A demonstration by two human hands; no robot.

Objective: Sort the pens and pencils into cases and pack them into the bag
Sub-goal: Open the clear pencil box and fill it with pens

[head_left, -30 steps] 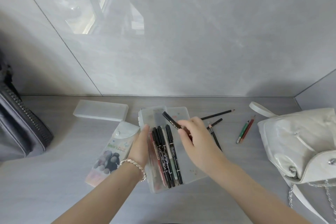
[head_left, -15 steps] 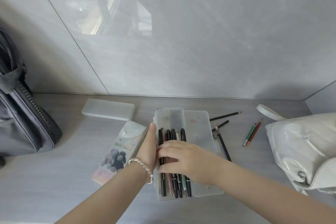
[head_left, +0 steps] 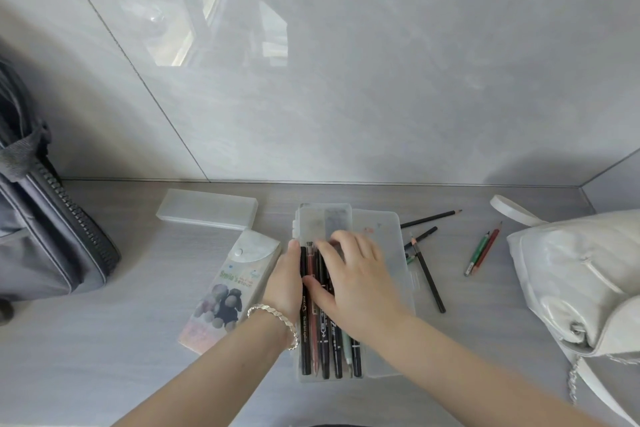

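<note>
Our right hand (head_left: pixel 353 277) lies flat, fingers spread and gripping nothing, on the row of mostly black marker pens (head_left: pixel 323 354). Our left hand (head_left: pixel 285 282) rests straight-fingered against the left wall of the open translucent plastic pencil case (head_left: pixel 384 246) that holds them. The pens' print is too small to read, but the pictured soft pouch (head_left: pixel 228 291) just left says "Smile's". A closed frosted box (head_left: pixel 207 213) lies beyond it, loose dark pencils (head_left: pixel 429 279) and a white leather bag (head_left: pixel 581 281) lie right, and a grey zip bag (head_left: pixel 45 239) far left.

Pens (head_left: pixel 323 354) lie lengthwise in the open clear case (head_left: pixel 381 229), pencils (head_left: pixel 429 279) beside.
</note>
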